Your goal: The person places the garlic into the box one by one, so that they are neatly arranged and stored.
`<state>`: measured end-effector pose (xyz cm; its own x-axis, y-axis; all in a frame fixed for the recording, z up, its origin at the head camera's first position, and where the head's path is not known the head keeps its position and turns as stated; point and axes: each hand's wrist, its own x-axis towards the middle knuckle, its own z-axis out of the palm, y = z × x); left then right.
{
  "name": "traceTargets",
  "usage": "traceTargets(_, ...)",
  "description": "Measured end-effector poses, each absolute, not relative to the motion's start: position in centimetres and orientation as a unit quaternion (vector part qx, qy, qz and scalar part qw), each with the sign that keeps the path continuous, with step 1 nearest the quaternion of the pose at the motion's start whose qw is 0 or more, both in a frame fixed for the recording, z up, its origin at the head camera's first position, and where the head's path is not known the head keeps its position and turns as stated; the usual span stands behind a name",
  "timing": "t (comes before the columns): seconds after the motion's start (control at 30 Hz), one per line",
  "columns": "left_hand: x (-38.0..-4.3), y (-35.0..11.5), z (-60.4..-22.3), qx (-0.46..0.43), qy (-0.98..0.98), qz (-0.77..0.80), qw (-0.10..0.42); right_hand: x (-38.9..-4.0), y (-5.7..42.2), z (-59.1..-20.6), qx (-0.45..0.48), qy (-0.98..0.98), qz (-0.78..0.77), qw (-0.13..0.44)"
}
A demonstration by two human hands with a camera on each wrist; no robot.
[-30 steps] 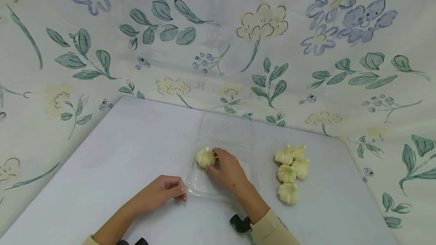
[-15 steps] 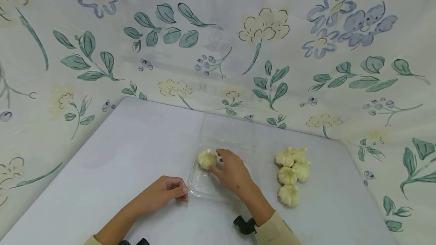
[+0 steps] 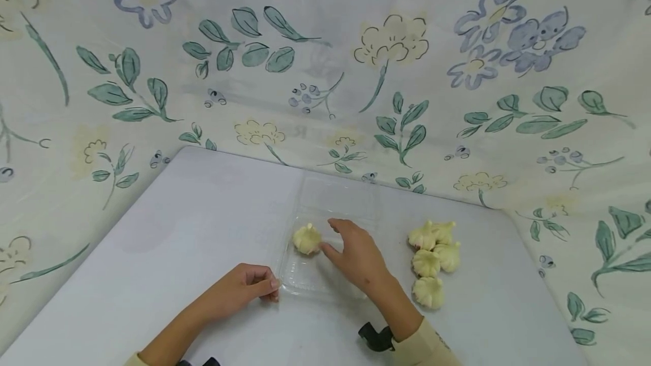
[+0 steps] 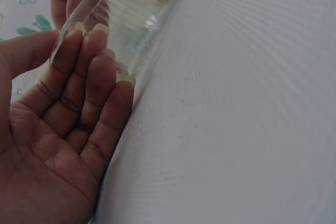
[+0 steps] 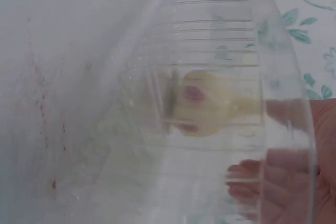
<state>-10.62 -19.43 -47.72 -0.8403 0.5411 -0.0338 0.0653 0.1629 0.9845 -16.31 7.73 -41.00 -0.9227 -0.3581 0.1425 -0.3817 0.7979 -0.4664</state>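
Observation:
One garlic bulb point(image 3: 307, 239) sits inside an open clear plastic clamshell container point(image 3: 292, 284). Just right of that bulb, over the container, is my right hand point(image 3: 358, 253), thumb and fingers spread apart with nothing between them. Through the clear wall in the right wrist view, the garlic bulb point(image 5: 205, 103) shows purple patches, with my right hand point(image 5: 294, 166) beyond it. My left hand point(image 3: 249, 287) holds the container's near left corner. In the left wrist view, the thumb of my left hand point(image 4: 68, 108) is at the rim and its curled fingertips lie against the wall.
Several more garlic bulbs point(image 3: 427, 263) lie grouped on the white table point(image 3: 203, 213), right of the container. The container's lid point(image 3: 338, 194) lies folded back toward the far edge. A floral curtain point(image 3: 305, 72) stands behind the table.
My right hand has let go of the garlic bulb and drawn back to the right, its fingers widening. The bulb stays in the container. My left hand keeps its place at the corner.

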Motion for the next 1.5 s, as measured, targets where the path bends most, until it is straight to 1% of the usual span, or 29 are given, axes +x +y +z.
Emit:
traceTargets(0.3, -10.6, -19.5, -47.7, 0.196, 0.739, 0.613, 0.2, -15.3, 8.9, -39.7, 0.219, -0.943, 0.246, 0.037)
traceTargets(0.67, -10.7, -19.5, -47.8, 0.199, 0.741, 0.611, 0.195, -14.2, 10.6, -38.4, 0.226, -0.942, 0.24, 0.069)
traceTargets(1.03, -10.6, -19.4, -47.8, 0.196, 0.742, 0.612, 0.192, -12.9, 13.2, -37.6, 0.222, -0.946, 0.22, 0.084)
traceTargets(1.5, -10.7, -19.3, -47.7, 0.194, 0.746, 0.607, 0.193, -11.6, 16.0, -36.9, 0.203, -0.956, 0.203, 0.07)
